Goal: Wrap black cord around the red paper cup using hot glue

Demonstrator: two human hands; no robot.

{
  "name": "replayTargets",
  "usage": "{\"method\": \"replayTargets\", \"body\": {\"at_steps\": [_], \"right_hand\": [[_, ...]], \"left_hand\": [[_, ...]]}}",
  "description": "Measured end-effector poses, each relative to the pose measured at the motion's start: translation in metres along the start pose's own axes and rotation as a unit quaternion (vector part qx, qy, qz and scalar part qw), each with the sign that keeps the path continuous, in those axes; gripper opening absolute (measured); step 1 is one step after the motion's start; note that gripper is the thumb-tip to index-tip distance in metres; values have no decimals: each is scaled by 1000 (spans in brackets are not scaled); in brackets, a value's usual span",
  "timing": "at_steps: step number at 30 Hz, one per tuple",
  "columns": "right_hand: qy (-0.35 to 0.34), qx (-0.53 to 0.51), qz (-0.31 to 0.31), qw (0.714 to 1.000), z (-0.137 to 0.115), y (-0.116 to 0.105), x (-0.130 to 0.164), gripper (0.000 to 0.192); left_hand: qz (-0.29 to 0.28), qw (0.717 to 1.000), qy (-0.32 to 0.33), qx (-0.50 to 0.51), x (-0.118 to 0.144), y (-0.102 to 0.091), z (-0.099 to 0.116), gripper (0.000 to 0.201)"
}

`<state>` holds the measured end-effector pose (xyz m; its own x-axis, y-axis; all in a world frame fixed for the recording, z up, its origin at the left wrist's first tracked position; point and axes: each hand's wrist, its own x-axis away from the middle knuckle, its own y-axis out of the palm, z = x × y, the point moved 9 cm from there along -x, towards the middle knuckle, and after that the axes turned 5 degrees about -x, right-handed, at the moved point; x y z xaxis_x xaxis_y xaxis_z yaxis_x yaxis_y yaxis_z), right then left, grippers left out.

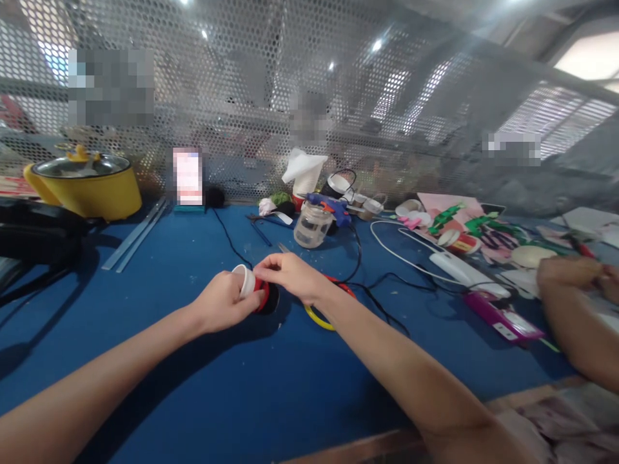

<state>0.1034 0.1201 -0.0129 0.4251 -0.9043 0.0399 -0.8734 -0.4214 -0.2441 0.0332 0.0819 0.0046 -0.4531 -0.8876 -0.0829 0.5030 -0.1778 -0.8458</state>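
My left hand [225,303] is wrapped around a small paper cup [245,281], tilted on its side, with its white open rim toward the upper left. A red band and a black band cover the cup's outside toward its base. My right hand [290,274] is closed in a pinch against the cup's red part. What sits between those fingertips is too small to make out. A thin black yarn [231,240] runs from a dark ball [215,196] at the back down to the cup near my right fingertips. Under my right wrist lies a yellow-and-red ring [319,318], partly hidden.
A clear jar [312,227] with a blue glue gun [329,207] stands behind my hands. At left are a yellow pot [91,193], metal strips [135,237] and a lit phone [187,177]. Cables, a purple box [503,319] and another person's arm [575,316] are at right.
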Motion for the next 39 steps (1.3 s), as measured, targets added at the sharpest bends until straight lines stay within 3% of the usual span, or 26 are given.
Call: {"method": "replayTargets", "body": {"at_steps": [5,9,13,20,23,30,39], "right_hand": [[-86,22,72,993,-20,-15,7,15],[-138,-52,99,984,-32,-24,10,12],[-173,-106,100,974,-40,-28,13,11],[-202,-50,154,966,-51,-39,22,9],[-208,-36,160,964,-51,-40,23,9],[-207,-29,163,964,-46,-38,19,8],[-190,-9,165,968,-34,-39,10,7]], "left_hand": [[-11,991,-54,119,-2,2,-9,32],[-41,948,-144,282,-3,13,-25,24],[-43,904,-203,375,-1,21,-36,18],[-32,849,-269,454,2,28,-45,13],[-32,850,-275,448,2,29,-45,14],[-33,899,-232,371,3,27,-35,18],[-40,911,-158,379,3,21,-20,21]]}}
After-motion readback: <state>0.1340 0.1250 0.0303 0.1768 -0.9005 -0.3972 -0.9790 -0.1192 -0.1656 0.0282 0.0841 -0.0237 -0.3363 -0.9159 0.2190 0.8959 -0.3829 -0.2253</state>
